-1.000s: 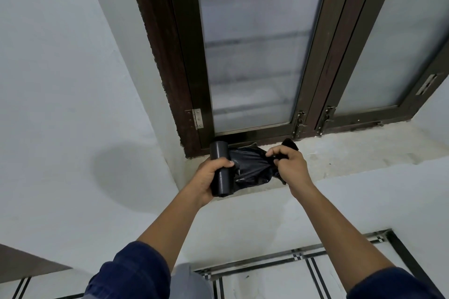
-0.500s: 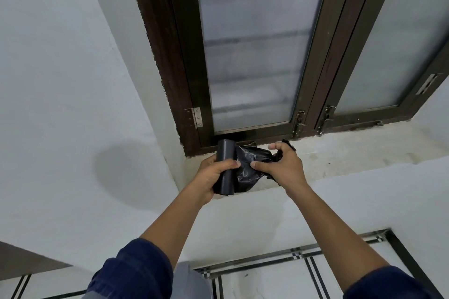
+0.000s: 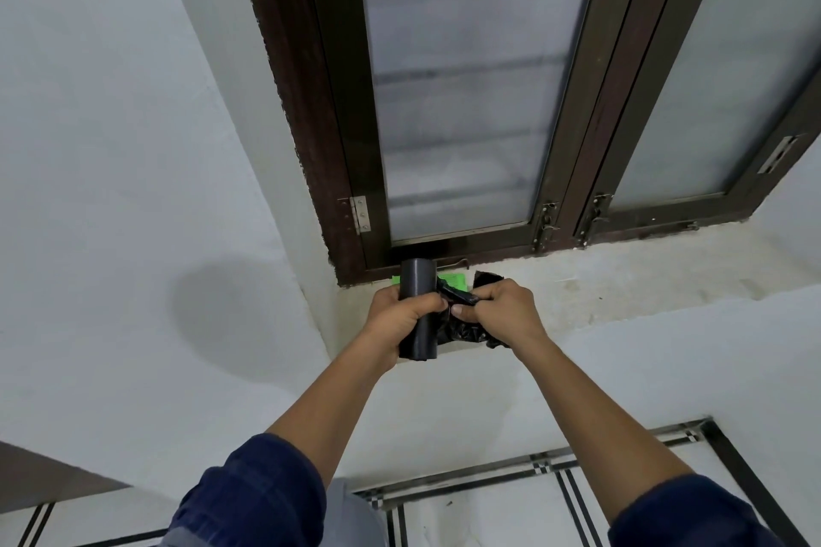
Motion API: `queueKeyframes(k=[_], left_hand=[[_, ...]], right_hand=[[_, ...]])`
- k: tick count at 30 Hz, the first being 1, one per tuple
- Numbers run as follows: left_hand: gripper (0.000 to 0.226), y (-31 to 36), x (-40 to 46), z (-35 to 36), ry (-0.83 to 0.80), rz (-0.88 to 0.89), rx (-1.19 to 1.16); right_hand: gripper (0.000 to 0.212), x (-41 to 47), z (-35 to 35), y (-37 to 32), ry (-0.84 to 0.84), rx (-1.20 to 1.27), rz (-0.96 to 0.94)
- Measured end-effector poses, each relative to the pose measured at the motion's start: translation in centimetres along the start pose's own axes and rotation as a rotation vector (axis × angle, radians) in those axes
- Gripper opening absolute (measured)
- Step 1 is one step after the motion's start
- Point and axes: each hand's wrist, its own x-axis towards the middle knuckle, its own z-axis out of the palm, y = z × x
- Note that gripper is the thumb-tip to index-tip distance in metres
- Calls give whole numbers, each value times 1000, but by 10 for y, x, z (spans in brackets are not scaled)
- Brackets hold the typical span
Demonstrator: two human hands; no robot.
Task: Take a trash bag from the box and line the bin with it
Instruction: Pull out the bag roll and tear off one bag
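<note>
I see a green item (image 3: 452, 281) mostly hidden behind the trash bag roll (image 3: 417, 280), gripped by left hand (image 3: 402, 315); right hand (image 3: 500, 310) clutches crumpled bag (image 3: 466, 331) at windowsill's (image 3: 622, 280) left corner.

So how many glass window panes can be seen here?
2. One frosted pane sits straight above the hands; the second pane is to its right, cut off by the picture's edge, so more may lie beyond.

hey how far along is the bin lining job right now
Done: a dark roll of bags is out and held in the left hand. In hand: the right hand grips a crumpled black bag beside the roll. Left: lining the bin, which is not in view.
</note>
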Motion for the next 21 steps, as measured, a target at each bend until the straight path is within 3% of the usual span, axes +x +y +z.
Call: queueKeyframes(k=[7,16,21], left_hand=[[40,0,-6,8,21,8,-36],[60,-1,-13,3,-1,58,-64],[41,0,-20,4,-62,116,-142]], right_hand=[[9,1,10,-6,186,-77,41],[20,0,17,-10,194,-46,65],[16,4,18,-7,252,-30,94]])
